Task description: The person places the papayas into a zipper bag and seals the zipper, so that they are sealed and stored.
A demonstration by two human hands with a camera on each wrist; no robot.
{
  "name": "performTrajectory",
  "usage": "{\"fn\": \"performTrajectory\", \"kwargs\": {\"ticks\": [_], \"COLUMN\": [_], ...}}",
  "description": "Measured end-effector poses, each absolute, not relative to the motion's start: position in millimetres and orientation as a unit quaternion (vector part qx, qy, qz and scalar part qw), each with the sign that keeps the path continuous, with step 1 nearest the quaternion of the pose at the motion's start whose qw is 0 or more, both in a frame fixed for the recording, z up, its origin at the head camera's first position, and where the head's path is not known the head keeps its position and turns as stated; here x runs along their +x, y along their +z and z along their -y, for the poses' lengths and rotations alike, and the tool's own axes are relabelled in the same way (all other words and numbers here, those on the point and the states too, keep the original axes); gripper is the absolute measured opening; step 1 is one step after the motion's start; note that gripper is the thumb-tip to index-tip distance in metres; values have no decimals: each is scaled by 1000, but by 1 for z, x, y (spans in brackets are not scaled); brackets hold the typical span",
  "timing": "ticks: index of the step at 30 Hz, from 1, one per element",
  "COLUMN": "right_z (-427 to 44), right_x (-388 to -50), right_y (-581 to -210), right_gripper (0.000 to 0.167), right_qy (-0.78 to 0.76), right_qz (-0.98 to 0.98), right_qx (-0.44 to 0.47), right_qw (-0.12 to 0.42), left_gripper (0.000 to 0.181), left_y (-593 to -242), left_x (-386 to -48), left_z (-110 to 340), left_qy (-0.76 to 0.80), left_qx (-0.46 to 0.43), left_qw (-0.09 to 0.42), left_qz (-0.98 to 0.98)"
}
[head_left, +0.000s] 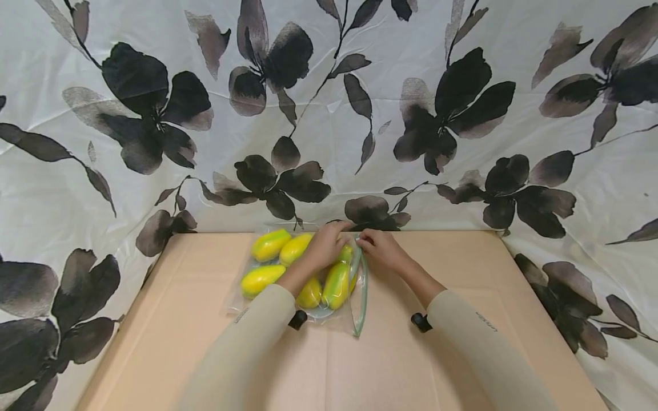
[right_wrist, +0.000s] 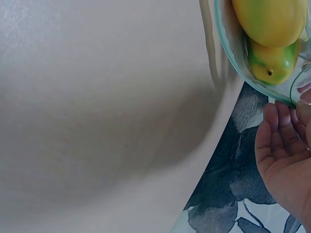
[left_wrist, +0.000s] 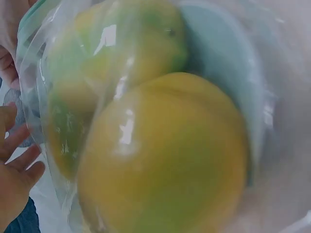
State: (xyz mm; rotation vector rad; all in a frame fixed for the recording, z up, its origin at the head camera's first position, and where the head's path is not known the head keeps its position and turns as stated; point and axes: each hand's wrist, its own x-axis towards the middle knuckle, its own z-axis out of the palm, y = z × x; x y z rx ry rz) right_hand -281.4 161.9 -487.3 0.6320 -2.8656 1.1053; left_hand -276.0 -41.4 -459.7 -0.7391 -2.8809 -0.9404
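Note:
A clear zip bag [head_left: 358, 308] with a green zip edge lies at the far middle of the table. Inside it, several yellow-green mangoes [head_left: 261, 280] rest on a pale blue plate [left_wrist: 221, 43]. My right hand [head_left: 382, 248] pinches the far end of the zip edge between thumb and fingers; the right wrist view shows this pinch at the bag's corner. Over the bag reaches my left hand [head_left: 326, 245], near the same far corner. Its fingers [left_wrist: 19, 141] look spread and fairly straight beside the plastic in the left wrist view. The bag's mouth faces right and gapes somewhat.
The tan tabletop [head_left: 437, 365] ends just beyond the hands at its far edge. Behind and around it hangs a white cloth [head_left: 370, 142] printed with dark flowers. Small black devices [head_left: 421, 322] sit under both wrists.

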Motion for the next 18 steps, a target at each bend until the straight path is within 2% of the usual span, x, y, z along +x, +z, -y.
{"fn": "performTrajectory", "kwargs": {"ticks": [6,14,18], "right_z": [-160,-157,-156], "right_x": [-281,-281,-281], "right_y": [-484,-482,-481], "right_gripper": [16,14,14], "right_qy": [354,354,353], "right_qz": [912,910,910], "right_qx": [207,217,217], "right_qw": [5,5,-1], "left_gripper": [35,8,5], "left_y": [-463,-468,-471], "left_x": [-286,-292,-293], "left_z": [39,36,34], "left_qy": [-349,-358,-353], "left_qx": [-217,-229,-226], "left_qw": [-10,10,18], "left_qz": [911,905,908]}}
